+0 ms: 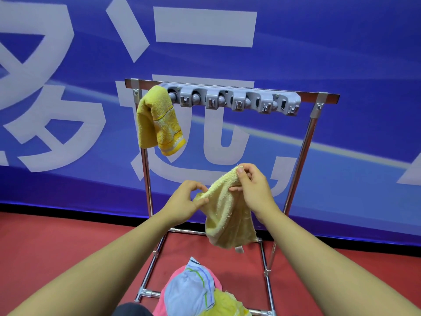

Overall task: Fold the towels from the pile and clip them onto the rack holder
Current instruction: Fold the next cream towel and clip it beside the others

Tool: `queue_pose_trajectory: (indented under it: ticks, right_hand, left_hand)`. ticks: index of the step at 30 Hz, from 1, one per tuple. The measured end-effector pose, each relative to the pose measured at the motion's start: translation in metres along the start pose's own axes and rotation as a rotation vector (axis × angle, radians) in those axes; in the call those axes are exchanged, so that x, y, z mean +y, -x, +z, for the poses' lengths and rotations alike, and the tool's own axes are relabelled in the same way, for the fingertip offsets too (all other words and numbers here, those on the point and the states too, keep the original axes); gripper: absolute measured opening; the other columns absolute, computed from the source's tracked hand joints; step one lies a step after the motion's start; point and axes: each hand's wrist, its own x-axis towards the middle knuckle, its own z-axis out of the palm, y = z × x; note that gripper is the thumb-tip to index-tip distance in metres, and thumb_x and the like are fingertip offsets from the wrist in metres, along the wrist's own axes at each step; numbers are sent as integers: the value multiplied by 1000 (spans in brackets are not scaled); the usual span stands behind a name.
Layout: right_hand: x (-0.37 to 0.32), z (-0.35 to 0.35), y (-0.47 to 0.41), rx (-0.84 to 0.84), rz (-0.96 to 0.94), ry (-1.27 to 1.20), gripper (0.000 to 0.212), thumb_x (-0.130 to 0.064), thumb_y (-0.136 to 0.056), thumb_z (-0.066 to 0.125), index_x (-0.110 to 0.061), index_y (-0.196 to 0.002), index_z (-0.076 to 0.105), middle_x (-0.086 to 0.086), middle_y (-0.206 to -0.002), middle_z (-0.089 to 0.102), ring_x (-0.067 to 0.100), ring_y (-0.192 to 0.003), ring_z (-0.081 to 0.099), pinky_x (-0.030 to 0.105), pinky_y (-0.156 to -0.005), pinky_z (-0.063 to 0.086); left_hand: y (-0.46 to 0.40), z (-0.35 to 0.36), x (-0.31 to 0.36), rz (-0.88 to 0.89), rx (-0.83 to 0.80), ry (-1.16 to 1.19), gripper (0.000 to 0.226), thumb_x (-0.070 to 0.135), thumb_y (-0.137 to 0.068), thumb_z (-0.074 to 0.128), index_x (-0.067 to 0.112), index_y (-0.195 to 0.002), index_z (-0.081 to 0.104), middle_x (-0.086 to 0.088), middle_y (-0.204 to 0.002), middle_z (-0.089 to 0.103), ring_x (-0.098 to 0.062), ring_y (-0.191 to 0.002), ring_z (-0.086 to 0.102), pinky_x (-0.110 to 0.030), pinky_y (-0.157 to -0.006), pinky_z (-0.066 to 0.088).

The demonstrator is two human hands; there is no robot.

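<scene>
A pale yellow towel (pixel 227 215) hangs in the air between my hands, below the rack. My right hand (pixel 255 190) pinches its upper corner. Lower and to the left, my left hand (pixel 185 201) grips another edge of it. The grey rack holder (pixel 232 99) with a row of clips runs along the top bar of a chrome frame. A deeper yellow towel (pixel 159 122) hangs folded from the leftmost clip. On the floor inside the frame lies the pile of towels (pixel 193 290): light blue on top, pink and yellow beneath.
The chrome frame (pixel 303 151) stands on a red floor (pixel 57 247) in front of a blue banner wall (pixel 319 53). Its base rails run toward me on both sides of the pile. Several clips to the right of the hung towel hold nothing.
</scene>
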Motion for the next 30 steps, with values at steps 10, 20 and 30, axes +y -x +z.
queue_pose_trajectory:
  ticks: [10, 20, 30]
  right_hand:
    - [3, 4, -4, -24, 10, -52, 15, -25, -106, 50, -15, -109, 61, 8, -97, 65, 11, -69, 72, 39, -82, 61]
    - [2, -1, -3, -5, 30, -43, 17, -28, -105, 51, -16, -110, 62, 5, -94, 67, 13, -67, 72, 49, -88, 58]
    - [6, -6, -5, 12, 25, -31, 21, -26, -105, 51, -11, -114, 62, 7, -95, 67, 11, -69, 72, 55, -90, 57]
  left_hand:
    - [7, -8, -1, 19, 9, 29, 23, 26, -86, 77, 35, -89, 57, 13, -105, 71, -5, -102, 67, -36, -86, 58]
    - [8, -10, 4, 27, -51, -29, 13, 22, -87, 77, 28, -92, 68, 12, -86, 73, -6, -75, 69, -25, -69, 55]
    - [7, -10, 14, 135, -148, -126, 23, 13, -89, 64, 34, -100, 63, 9, -113, 59, -16, -89, 62, -33, -81, 54]
